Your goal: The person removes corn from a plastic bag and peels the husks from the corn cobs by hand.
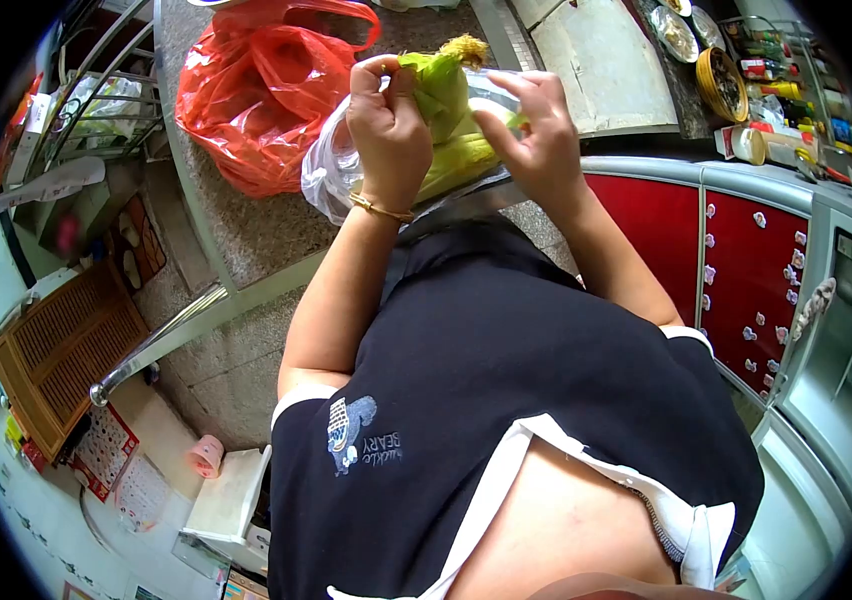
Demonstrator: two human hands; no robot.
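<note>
My left hand (389,130) is closed on an ear of corn (439,95) in its green husk, thumb and fingers pinching the leaves near the top. A tuft of brownish silk (463,51) sticks up from the ear's tip. To the right of the ear, my right hand (538,130) has its thumb and curved forefinger apart, the thumb close to the husk. A strip of green shows behind that thumb; I cannot tell whether it is touched. Beneath both hands, yellow-green husk (461,168) lies over a white plastic bag (328,175).
A red plastic bag (256,95) sits on the speckled counter (266,235) at the left. Beyond my right hand is a pale board (601,70). Bottles, jars and a round basket (721,85) stand farther right, above red cabinet doors (751,270). A metal rail (161,345) runs at lower left.
</note>
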